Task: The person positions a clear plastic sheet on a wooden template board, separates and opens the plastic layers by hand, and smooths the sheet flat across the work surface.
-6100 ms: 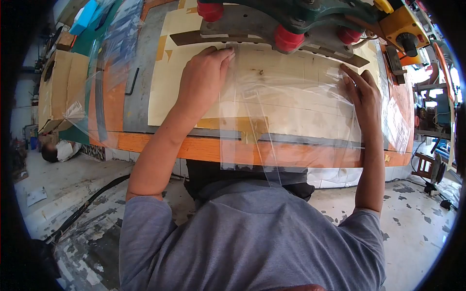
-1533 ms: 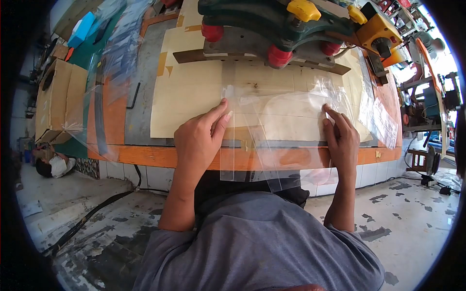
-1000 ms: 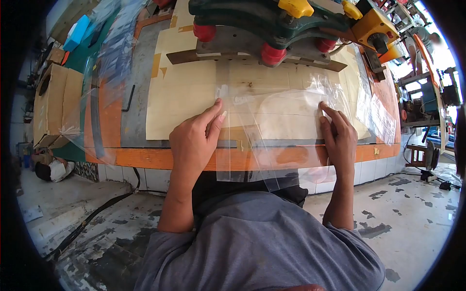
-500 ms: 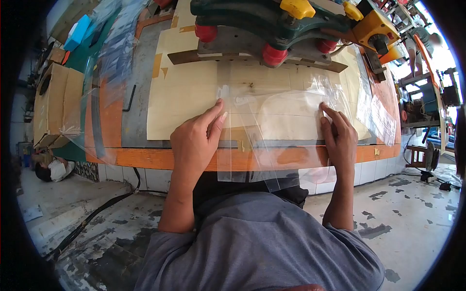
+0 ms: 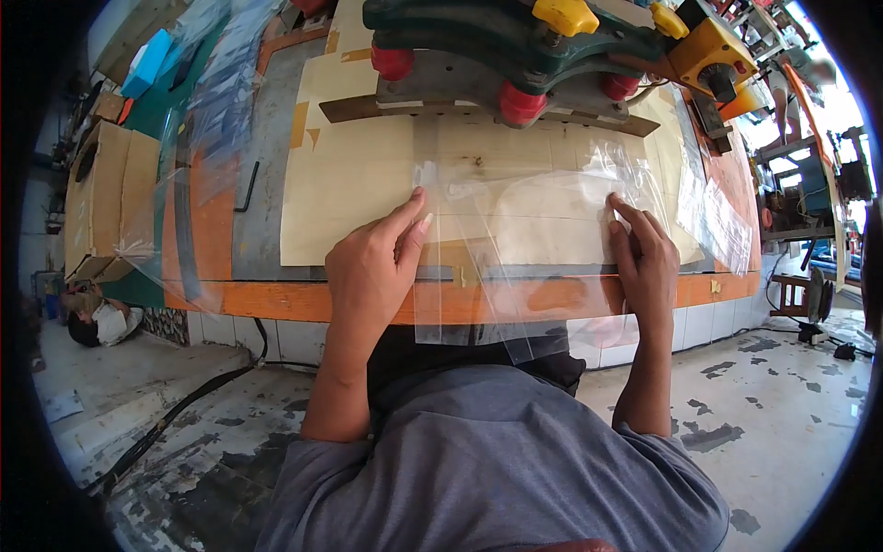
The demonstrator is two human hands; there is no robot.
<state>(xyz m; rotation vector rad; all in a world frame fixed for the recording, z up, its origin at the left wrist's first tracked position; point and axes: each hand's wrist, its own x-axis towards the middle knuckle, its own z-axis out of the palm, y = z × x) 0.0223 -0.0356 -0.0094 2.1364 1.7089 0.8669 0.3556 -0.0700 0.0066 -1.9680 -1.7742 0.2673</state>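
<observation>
Clear plastic film (image 5: 552, 221) lies in loose, overlapping layers on a cream-coloured sheet (image 5: 354, 175), and its six o'clock end overhangs the orange table edge (image 5: 276, 300) towards the person's body. Taking the middle of the film as the clock's centre, the left hand (image 5: 375, 256) is at nine o'clock, its index fingertip at the film's side edge and its thumb just below, a narrow gap between them. The right hand (image 5: 649, 262) is at three o'clock, with index finger and thumb slightly parted, their tips at the film, the other fingers loosely curled. Whether either hand actually pinches the film or only rests against it, I cannot tell.

At twelve o'clock, near the film, a brown metal strip (image 5: 354, 109) runs beneath a dark green press frame (image 5: 441, 28) with red round mounts (image 5: 522, 101). Towards one o'clock is a yellow control box (image 5: 704, 55) bearing a black knob (image 5: 720, 78). More clear film (image 5: 722, 230) is bunched at three o'clock. Between nine and ten o'clock lies a black hex key (image 5: 246, 187); beyond it, near nine, stands a cardboard box (image 5: 115, 198).
</observation>
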